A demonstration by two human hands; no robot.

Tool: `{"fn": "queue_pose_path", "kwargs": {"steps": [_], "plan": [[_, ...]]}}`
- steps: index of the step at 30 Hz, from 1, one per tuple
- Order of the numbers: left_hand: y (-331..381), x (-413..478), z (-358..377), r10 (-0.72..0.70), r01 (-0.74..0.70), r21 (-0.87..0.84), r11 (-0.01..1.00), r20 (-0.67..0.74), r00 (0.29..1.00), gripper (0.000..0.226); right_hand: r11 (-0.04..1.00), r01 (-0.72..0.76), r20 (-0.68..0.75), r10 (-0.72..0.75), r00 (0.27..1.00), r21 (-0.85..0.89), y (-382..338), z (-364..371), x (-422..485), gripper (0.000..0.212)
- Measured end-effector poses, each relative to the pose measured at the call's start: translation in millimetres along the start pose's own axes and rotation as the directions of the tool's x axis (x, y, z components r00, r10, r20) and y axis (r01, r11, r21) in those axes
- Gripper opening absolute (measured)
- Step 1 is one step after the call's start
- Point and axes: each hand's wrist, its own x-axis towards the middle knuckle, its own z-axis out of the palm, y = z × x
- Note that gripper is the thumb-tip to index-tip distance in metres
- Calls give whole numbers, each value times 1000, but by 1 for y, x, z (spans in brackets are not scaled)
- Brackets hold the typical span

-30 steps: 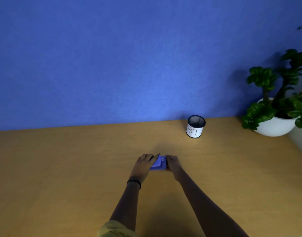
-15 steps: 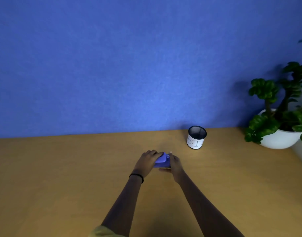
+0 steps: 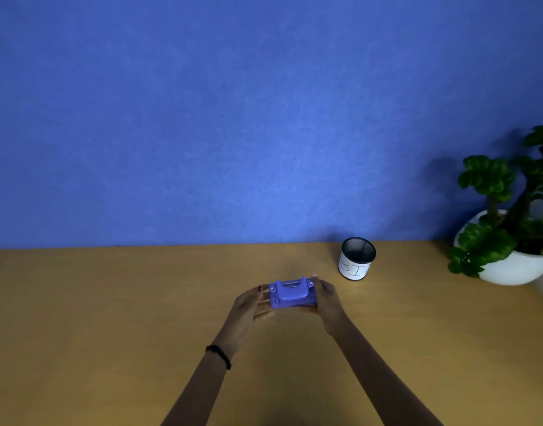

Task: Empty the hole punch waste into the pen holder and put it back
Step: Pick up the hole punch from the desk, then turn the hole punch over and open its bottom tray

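Two hands — your left hand (image 3: 254, 305) and right hand (image 3: 327, 299) — gripped the hole punch (image 3: 291, 293) by its ends above the desk (image 3: 110, 318), near the pen holder (image 3: 356, 259). Rigid, probably light — hold its sides, keeping the waste tray free.

Dim, bluish cast overall. Brightest patch on wall (image 3: 264, 186) centre, falling off toward corners. Soft shadow of plant (image 3: 510, 210) on wall to its left. Faint sheen on desk (image 3: 110, 302) far centre. Soft focus throughout; edges bowed, wide-angle.
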Motion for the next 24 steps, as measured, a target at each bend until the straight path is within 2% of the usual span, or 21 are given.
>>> {"fn": "queue_pose_path", "kwargs": {"steps": [6, 12, 17, 24], "plan": [[4, 2, 23, -131, 118, -90, 989, -166, 977, 29, 999, 17, 10, -16, 1000, -32, -2, 3, -17, 44], [2, 9, 26, -181, 155, -196, 968, -122, 976, 28, 995, 82, -13, -83, 996, -52, -11, -2, -28, 47], [4, 5, 28, -194, 160, -247, 956, -117, 974, 27, 997, 73, -29, -74, 997, -37, -15, 0, -37, 45], [8, 1, 31, -159, 101, -312, 945, -168, 973, 27, 994, 107, -9, -108, 994, -17, -25, 4, -41, 44]]}}
